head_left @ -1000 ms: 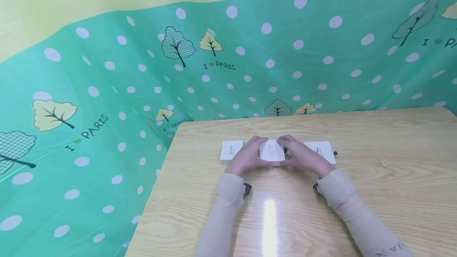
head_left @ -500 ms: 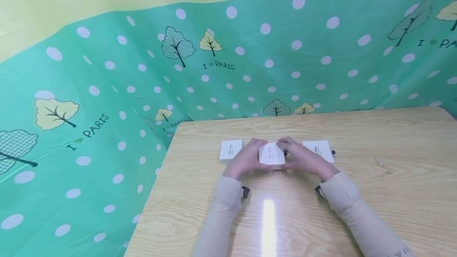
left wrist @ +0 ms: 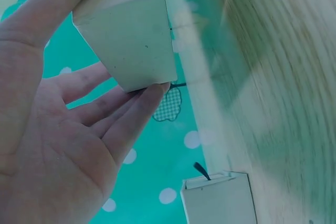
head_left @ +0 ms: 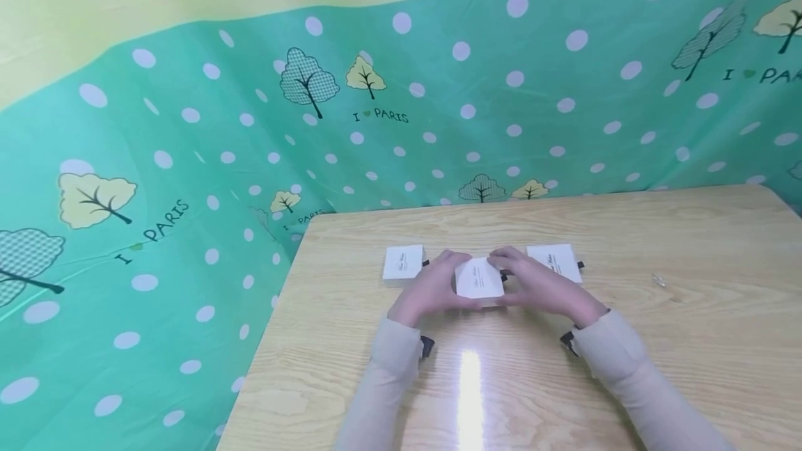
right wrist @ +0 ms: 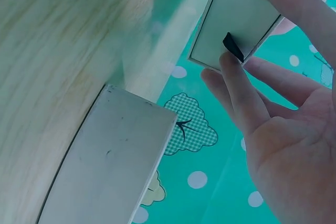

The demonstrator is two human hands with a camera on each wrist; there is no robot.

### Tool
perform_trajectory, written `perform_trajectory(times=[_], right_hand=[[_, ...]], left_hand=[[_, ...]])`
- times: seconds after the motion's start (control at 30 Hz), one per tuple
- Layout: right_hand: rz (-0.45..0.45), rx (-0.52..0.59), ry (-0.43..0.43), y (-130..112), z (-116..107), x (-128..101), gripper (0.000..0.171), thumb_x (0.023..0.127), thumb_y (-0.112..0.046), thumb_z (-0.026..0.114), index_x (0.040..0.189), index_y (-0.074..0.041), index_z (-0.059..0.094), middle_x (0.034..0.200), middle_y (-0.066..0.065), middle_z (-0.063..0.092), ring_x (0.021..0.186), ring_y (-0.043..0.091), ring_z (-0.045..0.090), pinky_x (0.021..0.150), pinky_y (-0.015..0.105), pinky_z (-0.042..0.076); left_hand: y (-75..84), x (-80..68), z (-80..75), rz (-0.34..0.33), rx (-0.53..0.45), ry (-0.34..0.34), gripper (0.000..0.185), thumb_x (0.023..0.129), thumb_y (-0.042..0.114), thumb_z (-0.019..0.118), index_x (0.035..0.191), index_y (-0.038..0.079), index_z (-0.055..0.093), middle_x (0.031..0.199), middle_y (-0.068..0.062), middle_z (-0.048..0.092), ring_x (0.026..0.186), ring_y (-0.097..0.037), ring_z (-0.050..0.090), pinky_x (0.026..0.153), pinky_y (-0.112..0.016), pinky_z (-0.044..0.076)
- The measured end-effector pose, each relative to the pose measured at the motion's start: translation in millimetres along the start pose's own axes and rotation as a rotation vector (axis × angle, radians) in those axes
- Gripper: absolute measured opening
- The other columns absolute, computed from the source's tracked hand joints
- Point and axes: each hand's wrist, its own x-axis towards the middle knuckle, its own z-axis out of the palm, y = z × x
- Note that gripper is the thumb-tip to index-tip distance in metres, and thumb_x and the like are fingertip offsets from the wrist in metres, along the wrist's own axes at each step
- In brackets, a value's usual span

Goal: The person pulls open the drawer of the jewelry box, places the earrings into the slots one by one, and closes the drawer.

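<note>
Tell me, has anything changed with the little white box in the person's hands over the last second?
Barely. Both hands, the left hand and right hand, still hold the middle box between them; it has turned slightly and sunk a little toward the table. The left box and right box stayed where they were.

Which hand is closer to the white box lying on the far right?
Right. The right hand sits just beside the flat right-hand box, while the left hand is across the middle box that both hands hold.
</note>
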Motion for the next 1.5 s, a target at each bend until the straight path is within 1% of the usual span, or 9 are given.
perform_trajectory(times=[0.13, 0.23, 0.43, 0.77, 0.93, 1.07, 1.23, 1.37, 1.5], right_hand=[[-0.008, 0.001, 0.0, 0.3, -0.4, -6.4, 0.074, 0.078, -0.015, 0.083, 0.139, 0.008, 0.049, 0.143, 0.029, 0.045, 0.126, 0.044, 0.052, 0.103, 0.054, 0.046], [-0.015, -0.008, 0.0, 0.9, -0.9, -11.5, 0.073, 0.078, -0.015, 0.083, 0.139, 0.008, 0.05, 0.143, 0.028, 0.046, 0.125, 0.043, 0.053, 0.102, 0.053, 0.047], [-0.043, -0.041, 0.006, 1.9, -2.3, -21.4, 0.072, 0.078, -0.017, 0.084, 0.137, 0.009, 0.052, 0.14, 0.028, 0.049, 0.123, 0.043, 0.055, 0.099, 0.053, 0.049], [-0.024, -0.061, -0.012, 6.6, -4.3, -34.6, 0.072, 0.078, -0.02, 0.084, 0.136, 0.009, 0.053, 0.139, 0.027, 0.05, 0.123, 0.043, 0.054, 0.1, 0.054, 0.048], [-0.038, -0.058, -0.016, 9.0, -4.6, -40.5, 0.071, 0.078, -0.021, 0.084, 0.134, 0.009, 0.054, 0.138, 0.026, 0.051, 0.122, 0.041, 0.055, 0.1, 0.053, 0.048], [-0.051, -0.059, -0.013, 11.0, -5.5, -45.5, 0.07, 0.078, -0.022, 0.084, 0.134, 0.008, 0.055, 0.137, 0.025, 0.051, 0.122, 0.041, 0.055, 0.1, 0.053, 0.048], [-0.033, -0.064, -0.015, 9.6, -8.1, -51.5, 0.07, 0.078, -0.025, 0.084, 0.134, 0.007, 0.055, 0.139, 0.027, 0.051, 0.124, 0.045, 0.053, 0.1, 0.056, 0.047], [-0.015, -0.064, -0.026, 11.1, -8.3, -55.9, 0.071, 0.078, -0.025, 0.084, 0.134, 0.008, 0.055, 0.139, 0.028, 0.05, 0.125, 0.046, 0.052, 0.1, 0.056, 0.047], [-0.006, -0.056, -0.044, 14.5, -6.2, -58.5, 0.072, 0.078, -0.025, 0.084, 0.134, 0.008, 0.054, 0.139, 0.027, 0.05, 0.126, 0.045, 0.051, 0.101, 0.055, 0.046]], left_hand=[[3.8, -3.5, 0.7, 0.024, 0.018, 0.0, 0.087, 0.069, 0.044, 0.089, 0.143, 0.018, 0.051, 0.13, 0.002, 0.056, 0.106, -0.012, 0.055, 0.092, -0.031, 0.048], [7.0, -6.1, 1.4, 0.04, 0.036, -0.005, 0.087, 0.07, 0.045, 0.089, 0.143, 0.018, 0.051, 0.131, 0.002, 0.057, 0.107, -0.012, 0.055, 0.093, -0.032, 0.048], [12.7, -8.8, 5.6, 0.051, 0.069, -0.02, 0.087, 0.07, 0.047, 0.087, 0.144, 0.019, 0.05, 0.133, 0.002, 0.056, 0.109, -0.011, 0.056, 0.094, -0.032, 0.048], [17.7, -8.9, 16.6, 0.088, 0.063, -0.05, 0.087, 0.07, 0.048, 0.088, 0.142, 0.015, 0.051, 0.13, 0.001, 0.057, 0.104, -0.008, 0.056, 0.093, -0.026, 0.049], [22.6, -10.9, 19.3, 0.087, 0.07, -0.063, 0.088, 0.069, 0.051, 0.087, 0.142, 0.016, 0.051, 0.129, 0.003, 0.056, 0.101, -0.006, 0.056, 0.09, -0.025, 0.049], [27.4, -12.4, 20.4, 0.095, 0.074, -0.066, 0.088, 0.069, 0.052, 0.087, 0.141, 0.015, 0.051, 0.13, 0.003, 0.057, 0.102, -0.006, 0.056, 0.091, -0.024, 0.049], [31.2, -13.5, 24.2, 0.113, 0.079, -0.074, 0.086, 0.071, 0.051, 0.086, 0.14, 0.015, 0.051, 0.131, 0.004, 0.055, 0.103, -0.005, 0.056, 0.092, -0.023, 0.049], [34.7, -13.2, 28.4, 0.119, 0.094, -0.086, 0.086, 0.071, 0.051, 0.086, 0.14, 0.015, 0.05, 0.133, 0.005, 0.054, 0.105, -0.004, 0.055, 0.093, -0.022, 0.049], [36.3, -12.3, 33.9, 0.133, 0.109, -0.095, 0.084, 0.07, 0.051, 0.086, 0.138, 0.015, 0.051, 0.127, 0.007, 0.055, 0.1, -0.003, 0.054, 0.09, -0.02, 0.048]])
